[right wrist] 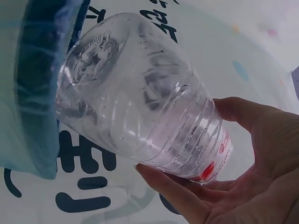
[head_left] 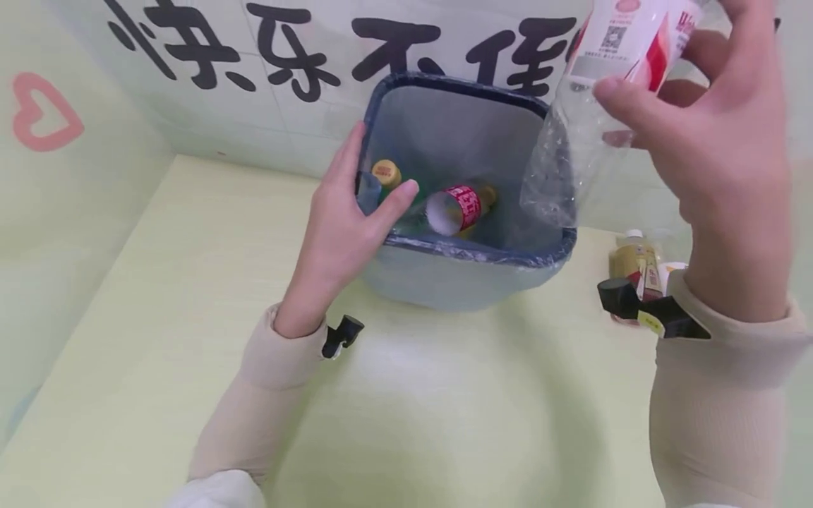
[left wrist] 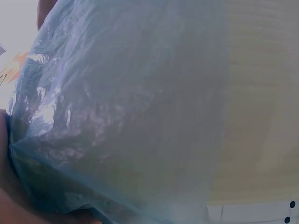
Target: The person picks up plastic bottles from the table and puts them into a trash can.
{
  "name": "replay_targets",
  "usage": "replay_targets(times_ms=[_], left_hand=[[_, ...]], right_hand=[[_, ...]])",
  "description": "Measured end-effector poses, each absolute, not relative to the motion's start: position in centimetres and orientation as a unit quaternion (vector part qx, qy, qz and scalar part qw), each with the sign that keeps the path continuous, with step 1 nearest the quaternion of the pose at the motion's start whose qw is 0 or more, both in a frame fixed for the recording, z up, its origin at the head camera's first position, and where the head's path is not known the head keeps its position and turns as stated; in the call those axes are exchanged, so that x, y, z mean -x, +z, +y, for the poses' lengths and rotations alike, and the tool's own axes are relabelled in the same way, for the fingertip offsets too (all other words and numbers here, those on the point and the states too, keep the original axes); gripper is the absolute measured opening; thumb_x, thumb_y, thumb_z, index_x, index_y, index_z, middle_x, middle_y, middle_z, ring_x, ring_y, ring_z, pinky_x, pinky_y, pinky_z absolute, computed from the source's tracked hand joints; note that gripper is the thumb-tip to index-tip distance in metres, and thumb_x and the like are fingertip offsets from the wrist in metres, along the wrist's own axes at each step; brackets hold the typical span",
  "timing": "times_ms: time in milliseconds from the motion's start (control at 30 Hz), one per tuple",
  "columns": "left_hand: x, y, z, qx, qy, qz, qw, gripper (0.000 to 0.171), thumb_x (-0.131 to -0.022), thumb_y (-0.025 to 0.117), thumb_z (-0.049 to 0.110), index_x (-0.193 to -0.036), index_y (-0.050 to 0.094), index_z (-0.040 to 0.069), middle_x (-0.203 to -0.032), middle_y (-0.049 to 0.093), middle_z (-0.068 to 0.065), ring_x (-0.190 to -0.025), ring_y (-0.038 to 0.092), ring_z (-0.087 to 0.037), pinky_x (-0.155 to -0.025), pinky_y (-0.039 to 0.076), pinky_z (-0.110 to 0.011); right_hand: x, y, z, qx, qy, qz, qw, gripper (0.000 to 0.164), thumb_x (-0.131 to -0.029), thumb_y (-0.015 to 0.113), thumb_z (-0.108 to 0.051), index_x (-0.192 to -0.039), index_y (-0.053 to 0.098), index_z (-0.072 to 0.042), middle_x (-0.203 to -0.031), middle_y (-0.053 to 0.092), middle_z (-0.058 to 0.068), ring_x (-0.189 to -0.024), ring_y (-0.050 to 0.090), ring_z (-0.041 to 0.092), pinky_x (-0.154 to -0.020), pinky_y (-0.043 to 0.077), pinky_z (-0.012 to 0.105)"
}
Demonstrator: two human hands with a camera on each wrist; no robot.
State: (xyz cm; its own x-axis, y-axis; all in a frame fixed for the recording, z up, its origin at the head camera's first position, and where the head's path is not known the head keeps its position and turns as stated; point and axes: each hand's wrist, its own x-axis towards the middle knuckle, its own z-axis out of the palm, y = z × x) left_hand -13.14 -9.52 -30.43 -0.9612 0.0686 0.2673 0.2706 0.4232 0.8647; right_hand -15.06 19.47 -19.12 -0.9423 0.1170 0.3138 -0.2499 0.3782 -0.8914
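Raised right hand: the right hand (head_left: 730,134), nearest the camera, grips the upper, labelled part with thumb on one side and fingers on the other. This hold probably leaves the lower end free.
Held bottle: a clear, ridged, crinkled plastic bottle with a red-and-white label (head_left: 581,134), at upper right in the head view, its base end over the bin's right rim. Whether it touches the rim I cannot tell.
Bottle's direction: the long axis slants steeply, from the neck end at upper right, cut off by the frame, to the base at lower left. In the right wrist view the round base faces the bin.
Left hand on rim: the left hand (head_left: 343,219) grips the bin's left edge, thumb over the opening and fingers outside, seemingly to steady it.
Lined bin: a dark-rimmed, rounded-square bin (head_left: 457,127) stands upright on a pale yellow surface (head_left: 432,423). A translucent blue plastic liner (head_left: 438,282) covers its outside, likely folded over to stay put.
Inside the bin: a round yellow cap (head_left: 386,173) at left; a red-labelled bottle (head_left: 466,204) lying near the middle.
Right of the bin: a white-capped, gold-labelled bottle (head_left: 635,257), partly hidden by the right wrist's camera mount (head_left: 667,314).
Back wall: pale, with large black characters (head_left: 288,49).
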Motion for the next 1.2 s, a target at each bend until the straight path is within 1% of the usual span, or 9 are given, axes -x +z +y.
replay_targets(times_ms=[133,267,300,400,533,733,900,1000,1200], left_hand=[[13.1,-30.5,-9.0,0.106,-0.527,-0.839,0.083,0.085,-0.094,0.064,0.044,-0.159,0.021,0.011,-0.163,0.023,0.001,-0.147,0.020,-0.006,-0.118,0.019,-0.029],[13.1,-30.4,-9.0,0.098,-0.524,-0.842,0.086,0.085,-0.093,0.064,0.046,-0.159,0.022,0.012,-0.162,0.024,0.003,-0.145,0.021,-0.001,-0.117,0.019,-0.025],[13.1,-30.4,-9.0,0.096,-0.523,-0.842,0.087,0.085,-0.093,0.064,0.046,-0.159,0.022,0.013,-0.162,0.024,0.004,-0.145,0.021,0.000,-0.117,0.019,-0.024],[13.1,-30.3,-9.2,0.094,-0.524,-0.842,0.091,0.084,-0.094,0.064,0.046,-0.159,0.022,0.012,-0.162,0.025,0.004,-0.145,0.021,0.000,-0.117,0.019,-0.025],[13.1,-30.3,-9.2,0.094,-0.523,-0.842,0.091,0.083,-0.094,0.063,0.045,-0.159,0.022,0.012,-0.162,0.024,0.003,-0.145,0.021,-0.001,-0.117,0.019,-0.026],[13.0,-30.5,-9.3,0.091,-0.524,-0.842,0.089,0.084,-0.094,0.063,0.045,-0.159,0.022,0.012,-0.163,0.024,0.002,-0.145,0.020,-0.002,-0.118,0.017,-0.027],[13.0,-30.6,-9.4,0.090,-0.524,-0.842,0.091,0.084,-0.094,0.063,0.045,-0.159,0.022,0.012,-0.162,0.024,0.002,-0.145,0.021,-0.002,-0.118,0.018,-0.027],[13.0,-30.6,-9.4,0.091,-0.525,-0.841,0.092,0.084,-0.094,0.063,0.045,-0.159,0.022,0.012,-0.162,0.025,0.003,-0.145,0.022,-0.002,-0.117,0.019,-0.027],[13.1,-30.6,-9.3,0.093,-0.525,-0.841,0.093,0.084,-0.093,0.064,0.044,-0.158,0.023,0.012,-0.162,0.025,0.003,-0.145,0.022,-0.002,-0.117,0.019,-0.027]], right_hand=[[14.3,-19.9,19.1,-0.035,0.554,-0.817,0.155,0.081,-0.081,0.082,-0.010,-0.146,0.039,-0.032,-0.139,0.052,0.006,-0.108,0.063,0.027,-0.072,0.055,0.018],[14.0,-20.6,18.3,-0.037,0.528,-0.834,0.157,0.080,-0.084,0.079,-0.012,-0.148,0.035,-0.031,-0.139,0.053,0.006,-0.110,0.061,0.026,-0.075,0.054,0.017],[14.0,-20.8,18.1,-0.042,0.540,-0.826,0.156,0.080,-0.083,0.079,-0.009,-0.147,0.035,-0.029,-0.138,0.053,0.007,-0.109,0.060,0.027,-0.075,0.055,0.017],[13.9,-21.5,17.6,-0.067,0.538,-0.825,0.159,0.081,-0.082,0.078,-0.004,-0.147,0.035,-0.025,-0.136,0.053,0.008,-0.109,0.059,0.026,-0.082,0.055,0.021],[13.6,-22.7,17.5,-0.083,0.542,-0.823,0.146,0.083,-0.080,0.077,-0.001,-0.148,0.033,-0.022,-0.136,0.052,0.007,-0.112,0.059,0.026,-0.091,0.053,0.025],[13.3,-24.5,17.5,-0.092,0.560,-0.816,0.114,0.087,-0.079,0.077,0.002,-0.148,0.031,-0.023,-0.134,0.051,0.009,-0.112,0.062,0.031,-0.091,0.053,0.029],[13.2,-25.3,17.6,-0.106,0.591,-0.792,0.105,0.085,-0.078,0.076,0.006,-0.146,0.032,-0.021,-0.133,0.047,0.010,-0.113,0.060,0.033,-0.095,0.051,0.031],[13.2,-25.7,17.7,-0.110,0.632,-0.760,0.104,0.084,-0.076,0.075,0.009,-0.145,0.034,-0.018,-0.135,0.045,0.012,-0.109,0.060,0.033,-0.098,0.050,0.030],[13.0,-25.9,18.2,-0.101,0.685,-0.711,0.124,0.079,-0.075,0.077,0.009,-0.141,0.040,-0.013,-0.138,0.047,0.014,-0.117,0.059,0.032,-0.108,0.041,0.036]])
